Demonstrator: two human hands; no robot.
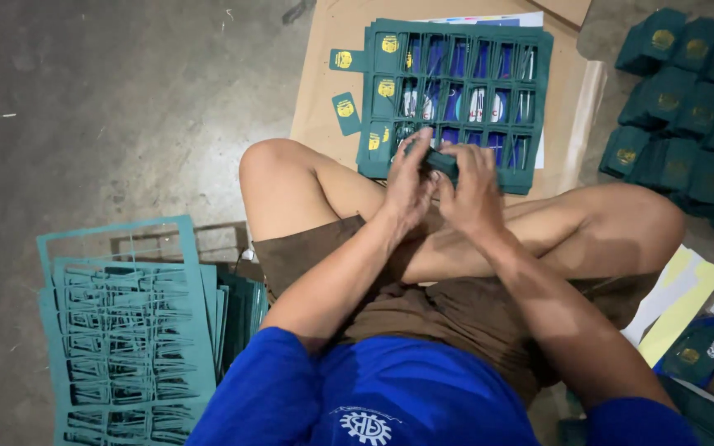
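- Sitting cross-legged on the concrete floor (126, 99), blue shirt nearest the camera, brown shorts, bare knees spreading left and right.
- Lying at near left: a stack of stripped green frames (126, 330), lattices with every window already emptied, fanning slightly on the floor.
- Showing at near right: yellow and white sheets (679, 301), partly under the knee; a dark green piece with a gold mark beside them, blurred.
- Working in front of the shins: left hand (406, 177) and right hand (473, 190) closing together on a small green card (444, 163), fingers curled and pinching it from both sides, thumbs on top. Card mostly hidden; looking as though it is being freed or folded at the near edge of the sheet.
- Judging the step: popping punched cards out of the green die-cut sheet (456, 91), near row being worked, many windows already open.
- Resting beyond the hands: that sheet on brown cardboard (324, 107), printed paper showing through the holes; loose gold-stamped cards (345, 111) lying just off its left edge.
- Piling at far right: finished green cards (687, 116) in overlapping rows.
- Calling next, by judgement, for a clean pinch-and-twist without tearing the tabs, then a free hand going toward the pile.
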